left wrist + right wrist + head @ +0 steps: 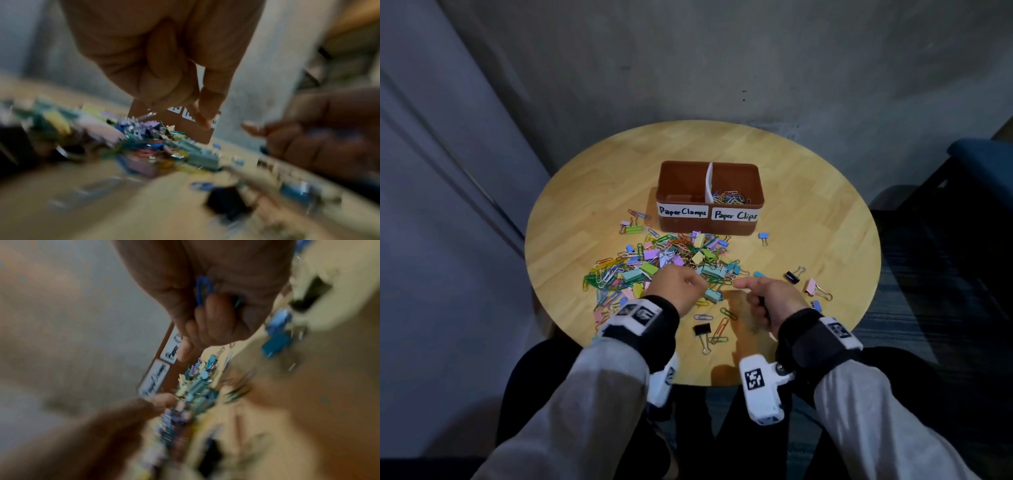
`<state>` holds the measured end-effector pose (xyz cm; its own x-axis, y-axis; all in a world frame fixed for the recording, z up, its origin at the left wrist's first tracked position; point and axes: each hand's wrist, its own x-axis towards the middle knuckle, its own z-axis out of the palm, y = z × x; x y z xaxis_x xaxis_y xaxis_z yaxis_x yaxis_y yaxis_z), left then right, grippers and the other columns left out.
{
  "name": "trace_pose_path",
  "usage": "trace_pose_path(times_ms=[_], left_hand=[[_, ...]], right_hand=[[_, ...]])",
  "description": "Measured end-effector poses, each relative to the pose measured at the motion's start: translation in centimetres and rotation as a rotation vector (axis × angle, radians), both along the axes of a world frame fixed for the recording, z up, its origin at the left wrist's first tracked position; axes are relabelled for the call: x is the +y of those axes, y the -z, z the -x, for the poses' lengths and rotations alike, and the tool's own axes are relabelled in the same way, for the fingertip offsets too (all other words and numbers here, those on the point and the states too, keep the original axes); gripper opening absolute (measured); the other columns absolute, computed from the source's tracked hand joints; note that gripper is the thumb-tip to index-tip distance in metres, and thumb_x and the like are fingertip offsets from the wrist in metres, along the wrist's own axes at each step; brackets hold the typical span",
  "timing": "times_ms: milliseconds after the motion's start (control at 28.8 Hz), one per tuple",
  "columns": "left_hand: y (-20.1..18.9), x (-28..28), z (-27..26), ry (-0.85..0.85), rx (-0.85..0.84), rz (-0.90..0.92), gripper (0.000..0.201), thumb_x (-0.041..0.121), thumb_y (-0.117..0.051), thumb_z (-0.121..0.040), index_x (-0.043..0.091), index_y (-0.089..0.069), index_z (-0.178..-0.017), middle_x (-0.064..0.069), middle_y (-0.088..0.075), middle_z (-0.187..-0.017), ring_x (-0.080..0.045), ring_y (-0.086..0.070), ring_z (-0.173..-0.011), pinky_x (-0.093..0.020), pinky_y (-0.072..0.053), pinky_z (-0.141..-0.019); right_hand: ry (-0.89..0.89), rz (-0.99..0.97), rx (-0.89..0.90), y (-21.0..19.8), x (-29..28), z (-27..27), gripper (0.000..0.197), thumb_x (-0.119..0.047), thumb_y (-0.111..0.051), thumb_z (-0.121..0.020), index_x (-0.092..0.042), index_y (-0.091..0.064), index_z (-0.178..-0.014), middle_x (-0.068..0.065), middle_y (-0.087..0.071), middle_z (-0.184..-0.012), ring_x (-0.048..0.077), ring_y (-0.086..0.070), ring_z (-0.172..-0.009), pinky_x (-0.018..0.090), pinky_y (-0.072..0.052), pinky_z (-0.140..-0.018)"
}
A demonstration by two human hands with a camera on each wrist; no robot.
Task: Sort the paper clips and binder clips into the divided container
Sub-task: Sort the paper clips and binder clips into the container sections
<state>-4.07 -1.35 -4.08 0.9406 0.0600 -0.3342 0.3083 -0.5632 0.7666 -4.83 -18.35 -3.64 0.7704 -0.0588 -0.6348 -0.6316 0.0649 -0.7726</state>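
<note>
A round wooden bench (808,192) carries a brown container (736,185) split by a white divider, its right half, labelled "Paper Clips", holding paper clips (729,198) and its left, "Paper Clamps", half hidden. Before it lies a mixed pile (667,260) of clips. The left hand (676,286) hovers over the pile's near edge, fingers (164,78) curled together, holding nothing visible; the right hand (770,301), just beside the pile, curls its fingers (213,313) round a blue clip (202,288).
</note>
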Motion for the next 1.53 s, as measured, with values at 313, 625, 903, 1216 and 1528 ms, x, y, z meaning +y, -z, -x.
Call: trace_pose_path(times_ms=[313, 625, 903, 1216, 1528], left_hand=[[1.0, -0.5, 0.1, 0.429, -0.022, -0.643, 0.027, 0.034, -0.074, -0.082, 0.029, -0.066, -0.107, 0.003, -0.063, -0.116, -0.02, -0.06, -0.107, -0.035, -0.054, -0.085], [1.0, -1.4, -0.4, 0.409, -0.047, -0.691, 0.016, 0.022, -0.064, -0.09, 0.018, -0.065, -0.105, -0.003, -0.066, -0.107, -0.025, -0.062, -0.1, -0.036, -0.054, -0.081], [1.2, -2.0, -0.9, 0.57, -0.023, -0.833, 0.019, 0.018, -0.045, -0.097, 0.009, -0.059, -0.105, -0.01, -0.064, -0.105, -0.029, -0.061, -0.096, -0.037, -0.05, -0.078], [0.1, -0.3, -0.3, 0.472, 0.065, -0.573, 0.021, 0.024, -0.04, -0.099, 0.009, -0.054, -0.096, -0.01, -0.058, -0.088, -0.03, -0.06, -0.09, -0.033, -0.044, -0.07], [-2.1, 1.0, -0.5, -0.245, 0.171, 0.513, 0.035, 0.019, -0.036, -0.098, 0.017, -0.034, -0.064, -0.002, -0.03, -0.058, -0.011, -0.019, -0.039, -0.014, -0.017, -0.036]], right_hand=[[-0.729, 1.123, -0.099, 0.6, 2.4, 1.6, 0.071, -0.045, -0.085, -0.061, -0.018, -0.049, -0.116, 0.005, -0.062, -0.111, 0.025, -0.06, -0.104, 0.032, -0.051, -0.08], [-0.768, 1.162, -0.204, 0.7, 3.0, 0.3, 0.024, -0.018, -0.055, -0.089, -0.011, -0.056, -0.112, 0.01, -0.062, -0.112, 0.027, -0.06, -0.103, 0.033, -0.051, -0.083], [-0.927, 1.291, -0.244, 1.0, 2.5, 0.0, 0.027, -0.01, -0.045, -0.094, -0.007, -0.058, -0.117, 0.01, -0.063, -0.114, 0.025, -0.061, -0.103, 0.029, -0.048, -0.08], [-0.472, 0.827, -0.136, -0.1, -1.4, -1.0, 0.016, -0.016, -0.043, -0.097, -0.011, -0.058, -0.095, 0.003, -0.051, -0.082, 0.028, -0.058, -0.1, 0.02, -0.039, -0.068], [0.056, -0.326, 0.043, 0.6, -3.2, -0.1, 0.03, 0.004, -0.036, -0.091, -0.005, -0.061, -0.106, 0.009, -0.062, -0.077, 0.014, -0.047, -0.049, 0.017, -0.034, -0.035]])
